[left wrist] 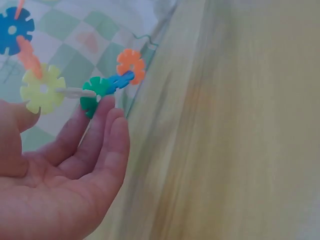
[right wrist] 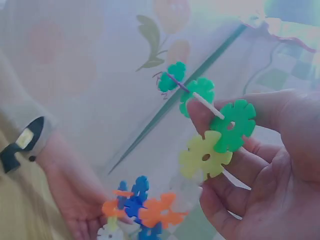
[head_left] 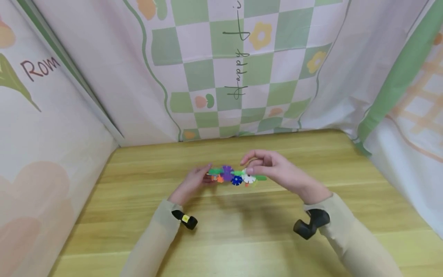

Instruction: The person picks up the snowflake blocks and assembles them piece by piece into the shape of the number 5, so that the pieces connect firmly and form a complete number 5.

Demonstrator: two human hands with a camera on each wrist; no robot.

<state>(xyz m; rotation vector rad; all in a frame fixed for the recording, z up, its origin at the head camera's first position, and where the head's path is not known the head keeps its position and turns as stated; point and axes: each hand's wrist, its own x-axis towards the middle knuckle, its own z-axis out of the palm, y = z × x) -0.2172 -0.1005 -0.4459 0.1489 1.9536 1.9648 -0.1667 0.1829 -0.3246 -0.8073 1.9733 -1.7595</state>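
A chain of interlocking snowflake discs is held up above the table between the two hands. In the head view it includes a purple disc (head_left: 227,174), a dark blue disc (head_left: 237,180) and a white disc (head_left: 250,178). My left hand (head_left: 192,184) holds its left end. The left wrist view shows the thumb against a yellow disc (left wrist: 32,95) and fingertips at a green disc (left wrist: 89,103). With thumb and fingers, my right hand (head_left: 282,173) grips the right part, around a bright green disc (right wrist: 239,135) and a pale yellow disc (right wrist: 192,159). Orange discs (right wrist: 160,212) hang lower.
The wooden table (head_left: 221,238) spreads beneath both hands. A checked curtain (head_left: 226,69) hangs along its back edge, with a patterned cloth (head_left: 52,161) at the left. Black wrist cameras (head_left: 311,223) sit on both sleeves.
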